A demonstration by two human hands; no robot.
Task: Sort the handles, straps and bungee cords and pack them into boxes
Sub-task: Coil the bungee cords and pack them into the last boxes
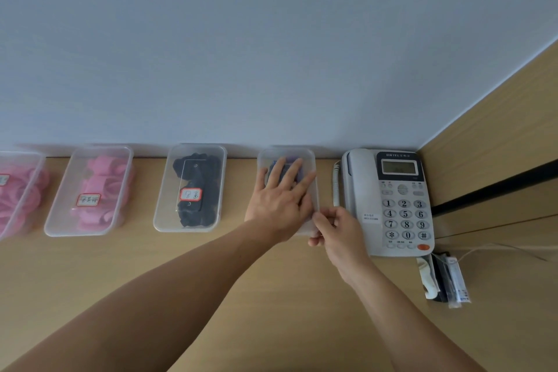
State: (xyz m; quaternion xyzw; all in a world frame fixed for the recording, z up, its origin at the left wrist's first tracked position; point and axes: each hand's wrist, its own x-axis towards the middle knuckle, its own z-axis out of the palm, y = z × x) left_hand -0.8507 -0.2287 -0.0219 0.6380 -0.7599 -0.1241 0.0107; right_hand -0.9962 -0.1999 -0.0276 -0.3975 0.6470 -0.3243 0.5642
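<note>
left hand (279,199) presses flat, fingers spread, on top of the rightmost clear box (309,157), which runs lengthwise toward the wall (271,54) beside the telephone (389,199), while the nearer right hand (335,231) pinches its near right edge.

left hand (279,199) flat on box (304,154), right hand (335,232) pinching rim

Both bare arms extended forward.
Left hand (279,196) flat, fingers spread; right hand (335,232) curled, pinching the box lid (308,160) edge.
</note>
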